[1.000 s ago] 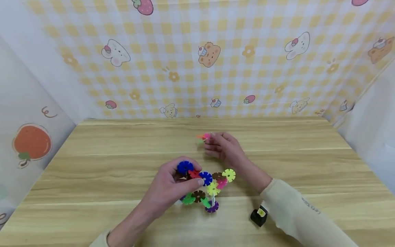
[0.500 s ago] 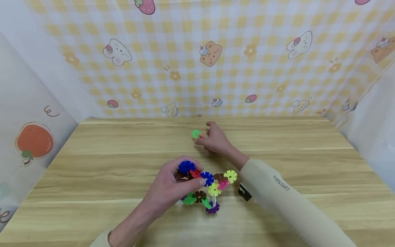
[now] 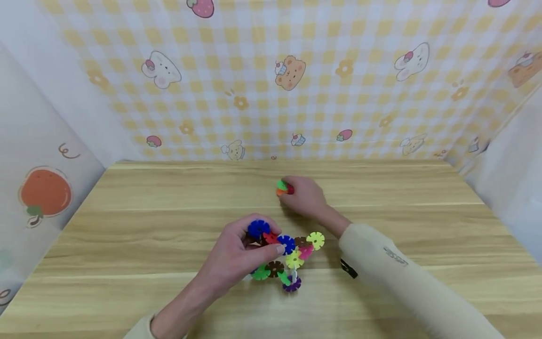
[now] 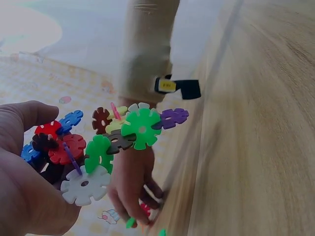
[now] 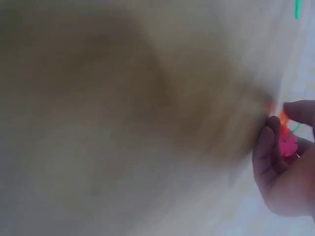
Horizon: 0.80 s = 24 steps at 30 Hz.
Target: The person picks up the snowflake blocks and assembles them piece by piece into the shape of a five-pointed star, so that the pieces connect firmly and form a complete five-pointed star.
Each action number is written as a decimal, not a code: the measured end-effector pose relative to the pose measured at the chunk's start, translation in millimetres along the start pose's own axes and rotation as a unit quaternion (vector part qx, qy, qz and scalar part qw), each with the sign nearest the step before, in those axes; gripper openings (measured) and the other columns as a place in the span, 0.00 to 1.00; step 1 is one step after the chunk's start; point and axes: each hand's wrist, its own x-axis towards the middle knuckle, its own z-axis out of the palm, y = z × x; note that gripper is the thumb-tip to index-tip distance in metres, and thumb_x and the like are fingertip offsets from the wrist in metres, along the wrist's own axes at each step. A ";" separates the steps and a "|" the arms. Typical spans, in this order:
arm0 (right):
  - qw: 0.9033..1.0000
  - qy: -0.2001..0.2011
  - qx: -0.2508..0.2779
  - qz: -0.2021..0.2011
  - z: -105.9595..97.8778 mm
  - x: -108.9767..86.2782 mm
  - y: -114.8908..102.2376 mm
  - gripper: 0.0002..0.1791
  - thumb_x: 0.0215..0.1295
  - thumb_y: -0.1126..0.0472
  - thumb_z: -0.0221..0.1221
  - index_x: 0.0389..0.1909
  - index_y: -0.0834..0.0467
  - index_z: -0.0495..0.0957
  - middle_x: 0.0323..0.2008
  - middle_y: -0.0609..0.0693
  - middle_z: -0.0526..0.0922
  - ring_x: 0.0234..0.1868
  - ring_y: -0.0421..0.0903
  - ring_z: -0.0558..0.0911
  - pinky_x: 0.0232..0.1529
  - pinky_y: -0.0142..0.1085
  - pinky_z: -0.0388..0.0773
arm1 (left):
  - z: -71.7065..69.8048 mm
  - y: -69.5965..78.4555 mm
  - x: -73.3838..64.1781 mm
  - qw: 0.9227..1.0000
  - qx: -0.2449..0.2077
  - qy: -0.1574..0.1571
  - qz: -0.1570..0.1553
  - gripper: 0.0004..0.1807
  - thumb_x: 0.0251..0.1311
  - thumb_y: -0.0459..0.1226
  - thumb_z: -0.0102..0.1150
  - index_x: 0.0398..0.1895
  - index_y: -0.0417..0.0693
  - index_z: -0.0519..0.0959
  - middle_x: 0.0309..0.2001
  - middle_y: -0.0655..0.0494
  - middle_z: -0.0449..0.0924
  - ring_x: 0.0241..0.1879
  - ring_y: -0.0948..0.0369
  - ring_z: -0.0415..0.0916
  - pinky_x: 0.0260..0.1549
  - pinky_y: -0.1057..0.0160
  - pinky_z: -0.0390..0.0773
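Thumb and fingers of my left hand (image 3: 228, 261) grip a chain of joined plastic snowflake discs (image 3: 295, 259) in blue, red, brown, yellow, pink, green, white and purple. The chain hangs out to the right of the hand, and in the left wrist view a white disc (image 4: 85, 184) sits at its near end. Farther back on the table, my right hand (image 3: 306, 195) holds a small cluster of snowflake discs (image 3: 281, 185), green, orange and pinkish red. In the right wrist view its curled fingers and thumb surround an orange disc (image 5: 284, 120) and a pink disc (image 5: 288, 146), partly hidden.
The wooden table (image 3: 169, 188) runs back to a checked cloth wall (image 3: 254, 84). A black wrist device (image 3: 349, 268) shows beside the right sleeve (image 3: 389, 254). A separate bit of green (image 5: 298, 7) shows at the right wrist view's top edge.
My right hand reached over the small cluster with fingers spread, then closed around it and drew slightly right. My left hand and its chain have barely moved.
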 end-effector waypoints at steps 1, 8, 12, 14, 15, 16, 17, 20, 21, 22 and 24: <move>0.999 0.002 0.035 -0.001 -2.4 -5.3 4.4 0.25 0.63 0.56 0.63 0.62 0.58 0.80 0.39 0.53 0.84 0.34 0.46 0.76 0.30 0.33 0.70 | -0.2 0.2 -0.2 1.000 0.002 0.000 -0.001 0.14 0.61 0.34 0.69 0.48 0.39 0.80 0.42 0.44 0.81 0.32 0.56 0.80 0.30 0.64 0.82; 0.951 0.006 0.306 0.035 -30.3 -38.8 12.7 0.26 0.68 0.57 0.63 0.66 0.61 0.77 0.42 0.65 0.85 0.37 0.56 0.85 0.35 0.39 0.85 | -1.7 3.1 0.0 1.000 -0.004 -0.001 -0.006 0.14 0.61 0.35 0.70 0.48 0.42 0.80 0.44 0.43 0.80 0.34 0.55 0.80 0.33 0.63 0.84; 0.932 0.007 0.361 0.011 -48.3 -58.5 5.5 0.22 0.70 0.59 0.62 0.63 0.61 0.79 0.43 0.60 0.86 0.43 0.52 0.86 0.41 0.41 0.86 | -2.1 5.3 0.1 1.000 0.000 0.002 -0.008 0.15 0.61 0.35 0.71 0.49 0.43 0.80 0.45 0.43 0.80 0.36 0.54 0.80 0.34 0.64 0.84; 0.929 0.007 0.370 -0.007 -55.4 -70.5 1.6 0.23 0.70 0.62 0.62 0.64 0.61 0.78 0.38 0.55 0.85 0.38 0.49 0.84 0.39 0.39 0.85 | -2.1 5.7 -0.1 1.000 0.004 0.002 -0.006 0.16 0.60 0.34 0.72 0.49 0.43 0.79 0.45 0.43 0.80 0.36 0.55 0.79 0.34 0.65 0.83; 0.929 0.007 0.370 -0.013 -58.8 -76.6 -0.6 0.23 0.69 0.63 0.63 0.65 0.60 0.78 0.38 0.53 0.84 0.37 0.47 0.84 0.38 0.37 0.84 | -2.0 5.7 -0.2 1.000 0.004 0.001 -0.004 0.15 0.60 0.33 0.71 0.49 0.42 0.79 0.45 0.44 0.80 0.36 0.55 0.79 0.33 0.66 0.82; 0.929 0.008 0.371 -0.019 -62.3 -82.8 -3.1 0.24 0.69 0.64 0.64 0.65 0.59 0.78 0.37 0.52 0.84 0.36 0.46 0.83 0.37 0.36 0.84 | -2.0 5.6 -0.4 1.000 0.003 0.000 -0.001 0.15 0.60 0.32 0.70 0.49 0.42 0.78 0.44 0.44 0.79 0.35 0.56 0.78 0.32 0.67 0.81; 0.929 0.010 0.370 -0.024 -65.7 -88.9 -5.8 0.24 0.68 0.64 0.64 0.65 0.58 0.77 0.38 0.50 0.84 0.36 0.46 0.82 0.36 0.36 0.83 | -2.1 5.5 -0.6 1.000 0.003 -0.001 0.002 0.15 0.60 0.31 0.69 0.49 0.42 0.78 0.43 0.45 0.79 0.34 0.57 0.77 0.31 0.68 0.80; 0.928 0.013 0.369 -0.044 -75.3 -104.9 -13.3 0.22 0.68 0.66 0.64 0.62 0.58 0.78 0.39 0.50 0.86 0.37 0.46 0.83 0.36 0.35 0.83 | -2.4 5.0 -1.1 1.000 0.004 -0.002 0.012 0.14 0.60 0.28 0.67 0.49 0.42 0.77 0.42 0.46 0.79 0.33 0.58 0.75 0.30 0.69 0.77; 0.930 0.013 0.364 -0.052 -78.3 -109.6 -15.6 0.20 0.68 0.66 0.64 0.60 0.58 0.79 0.41 0.50 0.87 0.37 0.46 0.83 0.35 0.34 0.83 | -2.6 4.9 -1.3 1.000 0.002 -0.002 0.013 0.14 0.61 0.28 0.66 0.49 0.41 0.77 0.42 0.45 0.79 0.33 0.58 0.75 0.30 0.69 0.78; 0.931 0.014 0.360 -0.062 -80.9 -114.0 -17.6 0.18 0.68 0.66 0.64 0.58 0.59 0.80 0.40 0.50 0.87 0.37 0.46 0.83 0.35 0.35 0.83 | -2.8 4.9 -1.5 1.000 0.002 -0.001 0.013 0.14 0.61 0.27 0.65 0.49 0.41 0.77 0.43 0.45 0.79 0.33 0.58 0.76 0.31 0.69 0.78; 0.933 0.011 0.350 -0.078 -84.8 -121.9 -20.4 0.14 0.69 0.67 0.64 0.55 0.61 0.82 0.39 0.53 0.87 0.35 0.47 0.83 0.34 0.36 0.83 | -3.3 5.2 -1.9 1.000 0.003 0.004 0.012 0.14 0.61 0.28 0.65 0.49 0.41 0.78 0.44 0.44 0.78 0.34 0.57 0.76 0.31 0.68 0.79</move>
